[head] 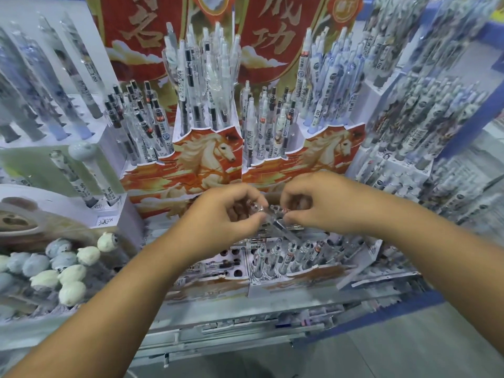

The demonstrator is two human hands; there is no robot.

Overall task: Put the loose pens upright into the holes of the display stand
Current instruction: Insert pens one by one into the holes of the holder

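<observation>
My left hand [231, 211] pinches one end of a clear pen [275, 216] while my right hand [319, 205] closes on the other end, I'd guess to sort one from a small bunch. Both hang above the display stand [289, 287], where empty holes [231, 261] lie left of pens already standing upright [289, 255].

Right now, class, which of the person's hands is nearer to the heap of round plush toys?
Left. The left hand sits at centre, holding clear pens, with the plush toys off to its lower left. The right hand is further over, beyond the left hand.
</observation>
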